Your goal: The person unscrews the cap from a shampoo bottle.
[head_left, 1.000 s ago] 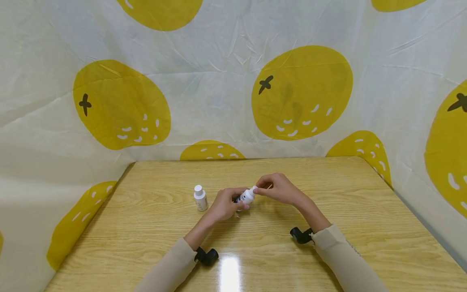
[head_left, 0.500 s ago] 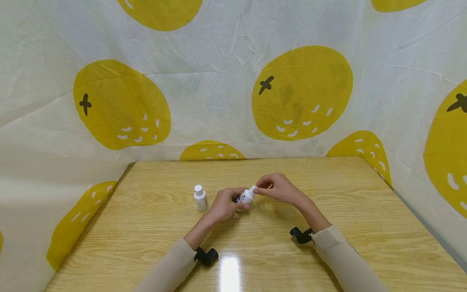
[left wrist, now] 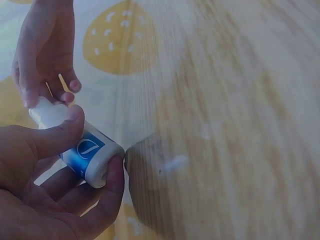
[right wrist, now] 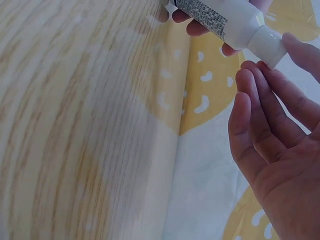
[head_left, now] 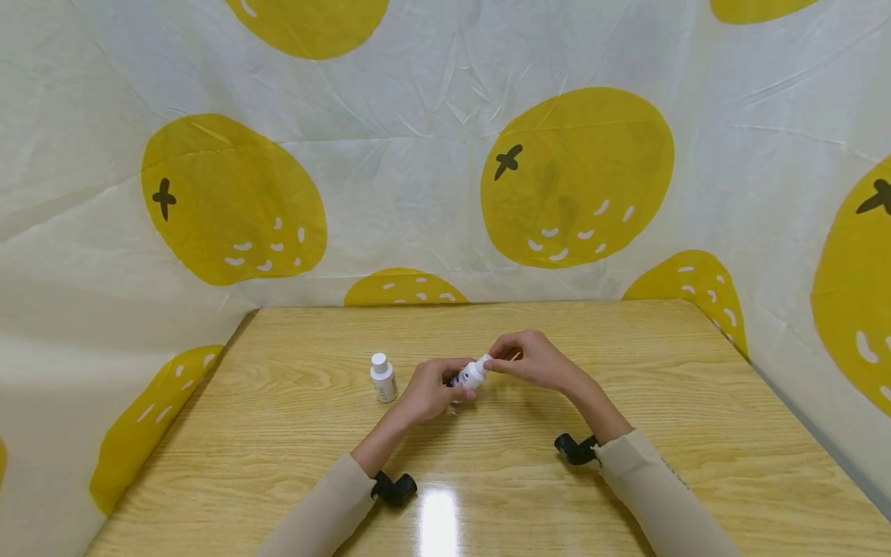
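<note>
My left hand (head_left: 430,389) grips a small white bottle (head_left: 468,377) by its body, tilted with its cap end up to the right. In the left wrist view a blue label (left wrist: 90,152) shows on the bottle, thumb on one side and fingers around the base. My right hand (head_left: 530,358) pinches the white cap (right wrist: 267,46) between thumb and fingertips, its other fingers held close together. The cap sits on the bottle's neck. To the left of my left hand, a second white capped bottle (head_left: 383,377) stands upright on the table.
The wooden table (head_left: 278,464) reaches back to a pale curtain (head_left: 404,193) printed with yellow fruit, which also hangs at both sides. Black wrist-worn devices (head_left: 394,490) jut out near both sleeves. A bright reflection lies on the table's front part.
</note>
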### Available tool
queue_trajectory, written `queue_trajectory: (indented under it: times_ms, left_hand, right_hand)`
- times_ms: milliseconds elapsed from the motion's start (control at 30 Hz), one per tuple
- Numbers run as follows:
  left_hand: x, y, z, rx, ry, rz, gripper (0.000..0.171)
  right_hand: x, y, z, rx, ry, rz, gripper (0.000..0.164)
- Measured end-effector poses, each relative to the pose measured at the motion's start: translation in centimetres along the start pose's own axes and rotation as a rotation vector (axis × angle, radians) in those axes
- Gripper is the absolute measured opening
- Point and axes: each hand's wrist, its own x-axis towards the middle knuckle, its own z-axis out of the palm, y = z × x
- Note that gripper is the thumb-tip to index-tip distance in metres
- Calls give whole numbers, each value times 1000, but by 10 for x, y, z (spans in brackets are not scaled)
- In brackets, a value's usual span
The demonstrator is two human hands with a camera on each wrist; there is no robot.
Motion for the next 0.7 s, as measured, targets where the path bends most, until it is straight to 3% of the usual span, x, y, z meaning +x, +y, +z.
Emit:
queue_trajectory:
  times_ms: [200, 433, 700]
  left_hand:
    - [0, 0, 0, -4, -1, -1, 41]
    - [-1, 0, 0, 4, 1, 0, 41]
    - [0, 0, 1, 11, 7, -2, 41]
  right_hand:
    - [0, 1, -1, 5, -12, -27, 17]
    - [0, 0, -1, 1, 13, 18, 19]
    - [0, 3, -2, 18, -9, -32, 17]
